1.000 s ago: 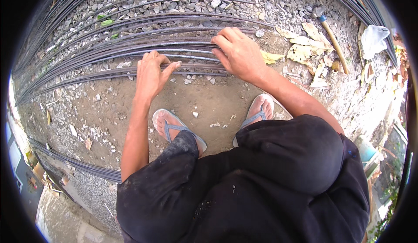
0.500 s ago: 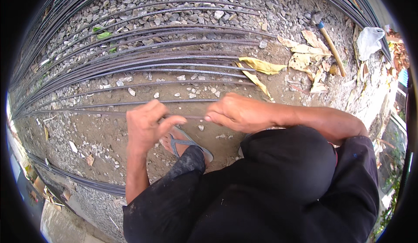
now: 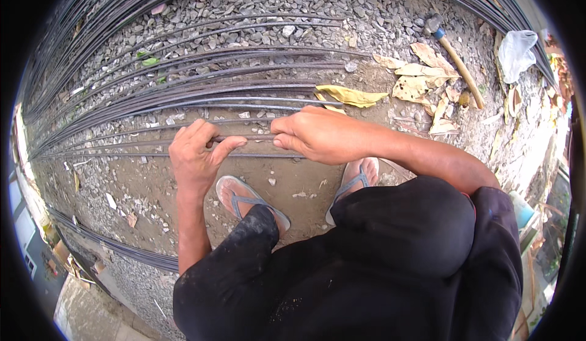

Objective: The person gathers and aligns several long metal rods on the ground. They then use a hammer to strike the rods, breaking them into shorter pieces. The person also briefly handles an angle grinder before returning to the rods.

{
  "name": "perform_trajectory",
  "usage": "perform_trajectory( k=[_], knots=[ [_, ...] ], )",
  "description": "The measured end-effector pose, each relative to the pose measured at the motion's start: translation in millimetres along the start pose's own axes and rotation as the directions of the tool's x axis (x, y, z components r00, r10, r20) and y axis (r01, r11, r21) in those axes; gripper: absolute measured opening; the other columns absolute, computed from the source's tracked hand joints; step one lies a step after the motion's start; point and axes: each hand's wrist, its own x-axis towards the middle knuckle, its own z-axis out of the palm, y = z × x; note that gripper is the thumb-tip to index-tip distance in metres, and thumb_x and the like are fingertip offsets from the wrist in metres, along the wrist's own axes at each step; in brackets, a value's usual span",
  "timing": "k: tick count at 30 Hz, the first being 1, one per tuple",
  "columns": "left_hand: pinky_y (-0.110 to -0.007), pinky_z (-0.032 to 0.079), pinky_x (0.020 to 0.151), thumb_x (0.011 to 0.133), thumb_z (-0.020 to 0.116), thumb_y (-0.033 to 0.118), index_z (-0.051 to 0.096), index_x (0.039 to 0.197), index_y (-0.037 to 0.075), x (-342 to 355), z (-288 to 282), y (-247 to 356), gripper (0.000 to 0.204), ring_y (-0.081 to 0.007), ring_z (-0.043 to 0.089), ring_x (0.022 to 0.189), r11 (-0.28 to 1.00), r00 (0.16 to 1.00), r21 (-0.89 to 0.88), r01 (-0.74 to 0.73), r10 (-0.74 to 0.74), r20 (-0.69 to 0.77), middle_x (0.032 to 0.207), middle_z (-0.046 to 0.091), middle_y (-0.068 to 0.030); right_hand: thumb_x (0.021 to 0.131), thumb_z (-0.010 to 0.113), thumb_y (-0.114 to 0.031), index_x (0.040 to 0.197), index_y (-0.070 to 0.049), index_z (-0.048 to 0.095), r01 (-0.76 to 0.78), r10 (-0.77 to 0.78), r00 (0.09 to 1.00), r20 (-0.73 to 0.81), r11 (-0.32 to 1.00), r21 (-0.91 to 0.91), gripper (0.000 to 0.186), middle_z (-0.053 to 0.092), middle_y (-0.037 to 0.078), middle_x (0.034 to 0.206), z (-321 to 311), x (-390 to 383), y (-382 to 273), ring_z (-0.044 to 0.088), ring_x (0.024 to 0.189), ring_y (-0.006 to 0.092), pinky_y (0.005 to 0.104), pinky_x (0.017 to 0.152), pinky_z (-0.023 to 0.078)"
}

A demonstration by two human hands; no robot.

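My two hands hold one thin steel rod (image 3: pixel 259 137), raised a little in front of me. My left hand (image 3: pixel 194 155) curls round it with the thumb pointing right along it. My right hand (image 3: pixel 310 134) closes on it near its right end, thumb pressed to the side. Another rod (image 3: pixel 268 155) lies just nearer to me on the ground. Beyond my hands spreads a loose row of similar steel rods (image 3: pixel 232 90), their right ends uneven. My palms hide parts of the held rod.
A hammer (image 3: pixel 458 63) with a wooden handle lies at the far right beside dry leaves (image 3: pixel 421 81) and a clear plastic bag (image 3: pixel 517 54). Grey gravel (image 3: pixel 268 2) covers the far ground. More rod bundles (image 3: pixel 116 246) lie near left. My sandalled feet (image 3: pixel 241 197) stand close below my hands.
Both hands have moved away from me with the rod, past the rod lying nearby. Both feet now show more fully below. The view has shifted slightly.
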Motion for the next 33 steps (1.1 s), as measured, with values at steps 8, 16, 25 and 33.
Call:
perform_trajectory(
  k=[8, 16, 25, 33],
  knots=[
    [-0.043, 0.048, 0.090, 0.077, 0.085, 0.031, 0.069, 0.110, 0.006, -58, 47, -31, 0.044, -0.0310, 0.059, 0.106, 0.995, 0.988, 0.095, -0.023, 0.008, 0.156, 0.112, 0.064, -0.0095, 0.100, 0.062, -0.022, 0.130, -0.004, 0.065, -0.244, 0.045, 0.836, -0.547, 0.923, -0.297, 0.035, 0.071, 0.017, 0.112, -18, -37, 96, 0.068, 0.109, 0.0343, 0.0422, 0.094, 0.053],
    [-0.042, 0.045, 0.089, 0.079, 0.082, 0.027, 0.070, 0.108, 0.009, -76, 106, -45, 0.037, -0.0292, 0.056, 0.104, 0.956, 0.862, 0.256, -0.145, -0.005, 0.507, 0.106, 0.063, -0.0072, 0.094, 0.066, -0.020, 0.137, -0.007, 0.059, -0.842, 0.089, 0.107, -0.990, 0.538, -0.043, 0.045, 0.059, 0.019, 0.137, -80, -216, 232, 0.056, 0.127, 0.0368, 0.0462, 0.108, 0.045],
    [-0.048, 0.048, 0.097, 0.086, 0.079, 0.032, 0.072, 0.119, 0.006, 30, 27, 3, 0.044, -0.0368, 0.062, 0.115, 0.982, 0.875, 0.177, -0.068, -0.027, 0.484, 0.120, 0.069, -0.0147, 0.086, 0.065, -0.025, 0.128, -0.008, 0.058, -0.981, 0.362, 0.183, -0.914, 0.121, -0.148, 0.046, 0.066, 0.015, 0.126, -148, -281, 293, 0.063, 0.117, 0.0371, 0.0514, 0.098, 0.051],
    [-0.046, 0.054, 0.094, 0.089, 0.075, 0.038, 0.072, 0.117, 0.005, 124, -14, 28, 0.044, -0.0359, 0.069, 0.107, 0.860, 0.709, 0.411, -0.302, -0.085, 0.700, 0.115, 0.072, -0.0186, 0.091, 0.072, -0.046, 0.101, 0.003, 0.062, -0.687, 0.696, 0.334, -0.636, 0.642, 0.342, 0.051, 0.064, 0.012, 0.080, -133, -229, 218, 0.063, 0.064, 0.0178, 0.0344, 0.056, 0.052]
  ],
)
